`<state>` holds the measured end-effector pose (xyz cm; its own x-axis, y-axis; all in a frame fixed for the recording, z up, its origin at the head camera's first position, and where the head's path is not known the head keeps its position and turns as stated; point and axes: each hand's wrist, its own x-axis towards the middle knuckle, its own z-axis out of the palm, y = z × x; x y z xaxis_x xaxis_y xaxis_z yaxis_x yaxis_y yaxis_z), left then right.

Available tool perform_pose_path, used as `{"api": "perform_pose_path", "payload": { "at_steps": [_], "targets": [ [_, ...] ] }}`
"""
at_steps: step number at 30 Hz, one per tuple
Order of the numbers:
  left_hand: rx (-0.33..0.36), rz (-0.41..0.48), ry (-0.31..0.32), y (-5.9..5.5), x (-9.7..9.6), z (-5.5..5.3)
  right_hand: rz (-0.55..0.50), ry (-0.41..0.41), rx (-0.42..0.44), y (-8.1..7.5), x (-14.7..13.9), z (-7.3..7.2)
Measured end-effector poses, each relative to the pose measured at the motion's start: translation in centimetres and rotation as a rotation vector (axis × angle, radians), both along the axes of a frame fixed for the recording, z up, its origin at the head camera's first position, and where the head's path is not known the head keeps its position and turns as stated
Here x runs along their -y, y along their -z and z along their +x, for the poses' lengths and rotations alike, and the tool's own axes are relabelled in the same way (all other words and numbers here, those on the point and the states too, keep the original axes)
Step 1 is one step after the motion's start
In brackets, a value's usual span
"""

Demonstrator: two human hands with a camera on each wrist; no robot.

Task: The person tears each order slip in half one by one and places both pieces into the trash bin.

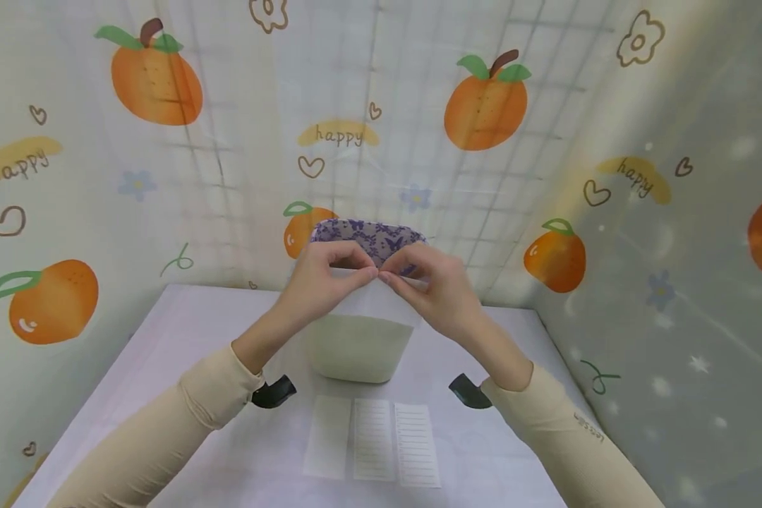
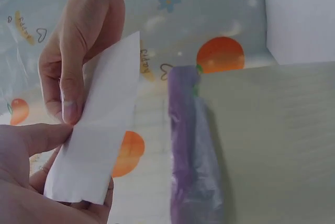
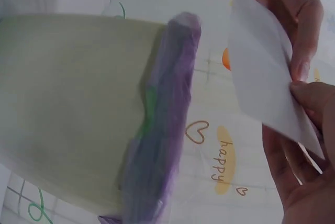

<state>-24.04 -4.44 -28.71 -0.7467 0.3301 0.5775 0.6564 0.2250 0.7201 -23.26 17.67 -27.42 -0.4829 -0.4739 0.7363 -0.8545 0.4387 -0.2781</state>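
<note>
Recorded at centre of the head frame: left hand (image 1: 317, 283) and right hand (image 1: 439, 289), both grasping, thumb against fingers, one white paper strip (image 2: 97, 145). Pinched near the middle of its upper long edge, fingertips close together; released by neither. Located between and just below the fingertips, long axis running left to right across the head frame; seen as a diagonal, lower left to upper right, in the left wrist frame. Equally near to left and right; no closer side to report.

Found behind and below the strip, at mid-frame: pale green bin (image 1: 355, 351), upright, with purple patterned liner (image 1: 381, 238) folded over the rim. Seen apart from the strip in both wrist frames.

Noted at lower centre, on white worktop (image 1: 248, 451): three paper slips (image 1: 373, 439) side by side, at least two with printed lines, too small to read. Beige sleeves (image 1: 165, 416) at lower left and lower right; dark attachments (image 1: 274, 392) at the cuffs. Orange-printed curtain (image 1: 406, 70) across the upper frame.
</note>
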Motion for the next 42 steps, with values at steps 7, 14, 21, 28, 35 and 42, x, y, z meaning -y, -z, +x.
{"api": "perform_pose_path", "payload": {
  "at_steps": [7, 14, 21, 28, 35, 42],
  "targets": [
    [0.006, 0.0, -0.006, -2.2, -0.5, -1.2, -0.01, 0.045, -0.035, -1.7, -0.2, -1.2],
    [0.038, 0.012, -0.034, -3.7, -0.6, -2.5, 0.008, 0.079, -0.038, -3.4, 0.1, -2.5],
    [0.068, 0.082, -0.078, -4.1, -0.9, -4.7, 0.033, 0.147, -0.002, -4.6, 0.3, -4.2],
    [0.049, 0.097, -0.097, -4.8, -0.9, -6.7, 0.055, 0.178, 0.038, -5.4, 0.4, -6.2],
    [0.036, 0.054, -0.123, -5.6, -0.8, -7.9, 0.087, 0.166, 0.063, -6.5, 0.5, -7.3],
    [0.054, 0.018, -0.148, -6.6, -1.2, -8.8, 0.094, 0.213, 0.082, -7.0, 0.3, -8.0]
  ]
}}
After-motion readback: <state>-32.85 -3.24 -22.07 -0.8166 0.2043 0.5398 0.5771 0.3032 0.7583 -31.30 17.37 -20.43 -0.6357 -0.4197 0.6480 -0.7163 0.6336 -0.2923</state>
